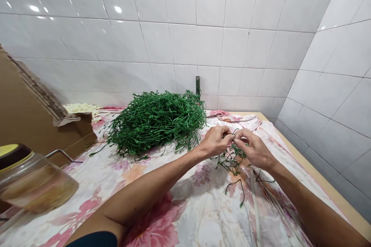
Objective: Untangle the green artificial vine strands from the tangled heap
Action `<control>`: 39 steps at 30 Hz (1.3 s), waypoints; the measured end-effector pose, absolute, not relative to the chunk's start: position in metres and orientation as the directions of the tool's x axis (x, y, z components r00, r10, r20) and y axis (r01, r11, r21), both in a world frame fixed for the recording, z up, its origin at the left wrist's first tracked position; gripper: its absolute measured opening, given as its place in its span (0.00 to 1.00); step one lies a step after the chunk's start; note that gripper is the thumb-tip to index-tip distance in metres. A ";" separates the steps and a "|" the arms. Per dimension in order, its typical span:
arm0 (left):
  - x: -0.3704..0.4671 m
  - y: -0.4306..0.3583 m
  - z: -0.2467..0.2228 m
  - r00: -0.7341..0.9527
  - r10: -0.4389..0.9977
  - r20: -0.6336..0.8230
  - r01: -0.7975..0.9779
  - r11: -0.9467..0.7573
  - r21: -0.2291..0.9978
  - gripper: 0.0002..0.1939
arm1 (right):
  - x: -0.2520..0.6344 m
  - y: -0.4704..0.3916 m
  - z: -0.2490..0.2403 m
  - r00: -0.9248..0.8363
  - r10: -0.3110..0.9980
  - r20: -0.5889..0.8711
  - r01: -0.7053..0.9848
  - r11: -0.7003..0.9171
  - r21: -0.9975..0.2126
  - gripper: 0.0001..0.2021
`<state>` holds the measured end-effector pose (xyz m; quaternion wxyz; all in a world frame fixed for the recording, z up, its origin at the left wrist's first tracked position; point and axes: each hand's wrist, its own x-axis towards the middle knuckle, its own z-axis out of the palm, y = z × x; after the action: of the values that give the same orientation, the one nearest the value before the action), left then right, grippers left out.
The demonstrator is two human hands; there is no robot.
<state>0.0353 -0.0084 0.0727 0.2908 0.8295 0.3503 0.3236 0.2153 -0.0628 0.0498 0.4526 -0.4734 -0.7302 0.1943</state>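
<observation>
My left hand [218, 139] and my right hand [252, 147] meet at the right of the cloth-covered table, fingertips pinched together. Between them shows a bit of thin green stem, held by both. Just below the hands lies a small loose bunch of green stems [231, 162], partly hidden by my right hand. One separate stem [242, 193] lies nearer to me. A large heap of green stems with small tips [159, 121] sits to the left of my hands, near the wall.
A flowered cloth [191, 208] covers the table. At the left are a clear jar [37, 185] with a yellow and brown lid, a torn cardboard box [29, 112] and pale yellow pieces [84, 110]. Pale strips [256, 212] lie near my right forearm. Behind stands a tiled wall [179, 42].
</observation>
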 end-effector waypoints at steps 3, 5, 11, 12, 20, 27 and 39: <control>0.036 -0.007 0.064 0.497 0.759 0.421 0.511 -0.648 0.565 0.09 | 0.210 -0.066 0.049 -0.177 0.795 0.581 0.597 0.556 -0.579 0.08; 0.033 -0.001 0.060 0.449 0.763 0.465 0.596 -0.643 0.481 0.07 | 0.205 -0.070 0.050 -0.218 0.752 0.622 0.610 0.603 -0.514 0.06; 0.027 0.026 0.060 0.424 0.848 0.319 0.421 -0.496 0.760 0.17 | 0.210 -0.070 0.052 -0.047 0.801 0.597 0.589 0.505 -0.631 0.08; 0.027 0.028 0.062 0.430 0.856 0.288 0.352 -0.453 0.819 0.19 | 0.214 -0.067 0.051 0.008 0.822 0.569 0.571 0.463 -0.678 0.09; 0.027 0.019 0.072 0.498 0.854 0.152 0.140 -0.253 0.957 0.24 | 0.236 -0.051 0.042 0.029 0.751 0.659 0.791 0.386 -0.475 0.12; 0.039 0.010 0.062 0.531 0.826 0.190 0.127 -0.299 0.946 0.20 | 0.214 -0.056 0.040 -0.024 0.922 0.387 0.352 0.370 -0.860 0.16; 0.044 0.003 0.054 0.435 0.842 0.318 0.210 -0.438 0.874 0.12 | 0.212 -0.060 0.037 0.032 0.813 0.581 0.605 0.447 -0.659 0.07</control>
<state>0.0442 0.0027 0.0537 0.3965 0.7484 0.3515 0.3988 0.2123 -0.0598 0.0368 0.5003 -0.5156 -0.6878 0.1038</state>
